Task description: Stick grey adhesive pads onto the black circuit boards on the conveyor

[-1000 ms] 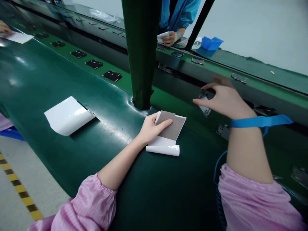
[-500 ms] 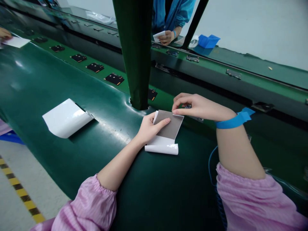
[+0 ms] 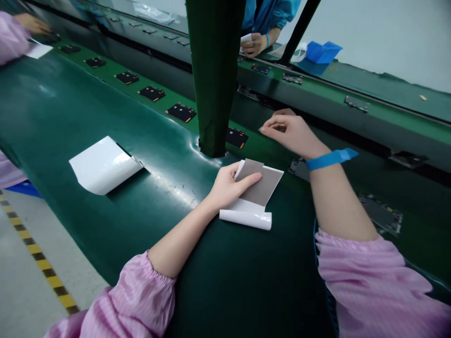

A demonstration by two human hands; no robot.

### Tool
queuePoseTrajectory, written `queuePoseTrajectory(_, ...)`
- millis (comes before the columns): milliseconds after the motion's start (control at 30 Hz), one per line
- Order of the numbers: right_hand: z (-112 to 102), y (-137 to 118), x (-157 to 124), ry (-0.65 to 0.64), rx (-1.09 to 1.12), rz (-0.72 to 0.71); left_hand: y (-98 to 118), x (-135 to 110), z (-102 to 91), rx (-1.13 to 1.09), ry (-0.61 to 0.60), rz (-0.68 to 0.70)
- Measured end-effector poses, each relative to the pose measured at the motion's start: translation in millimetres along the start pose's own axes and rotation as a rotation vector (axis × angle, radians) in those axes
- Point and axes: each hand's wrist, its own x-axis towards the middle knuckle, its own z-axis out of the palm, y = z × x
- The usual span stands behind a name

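Observation:
My left hand (image 3: 229, 188) is closed on a sheet of grey adhesive pieces (image 3: 264, 190) on white backing, its thumb lying across the grey face. The near end of the white backing (image 3: 246, 218) curls into a roll. Beyond it, my right hand (image 3: 291, 134) hovers over the green line with thumb and fingers pinched together. Whatever is at its fingertips is too small to make out. A blue band (image 3: 331, 159) circles the right wrist. The closest circuit boards are a black one (image 3: 237, 137) beside the pillar and another (image 3: 299, 168) partly under my right wrist.
A green pillar (image 3: 214, 80) rises from the bench ahead. Several circuit boards (image 3: 181, 112) lie in a row on the green strip. A curled white sheet (image 3: 105, 164) rests on the left. Co-workers' hands (image 3: 254, 45) show across the line and at the far left (image 3: 33, 23).
My right hand has left the sheet's upper edge and moved up and away over the line. A notch now shows at the grey layer's upper right. My left hand keeps hold of the sheet.

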Motion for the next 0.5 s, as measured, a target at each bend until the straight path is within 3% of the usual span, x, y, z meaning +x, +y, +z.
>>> queuePoseTrajectory(100,31,19,24,0.033,0.009,0.047,1,0,0.2,-0.004,-0.008,0.004)
queuePoseTrajectory(200,48,35,38,0.000,0.005,0.032,1,-1,0.4,0.013,-0.020,0.006)
queuePoseTrajectory(333,49,49,42,-0.101,0.009,-0.012,0,-1,0.2,0.009,-0.028,0.000)
queuePoseTrajectory(500,45,61,42,-0.127,-0.045,-0.030,0,-1,-0.4,0.005,-0.030,0.020)
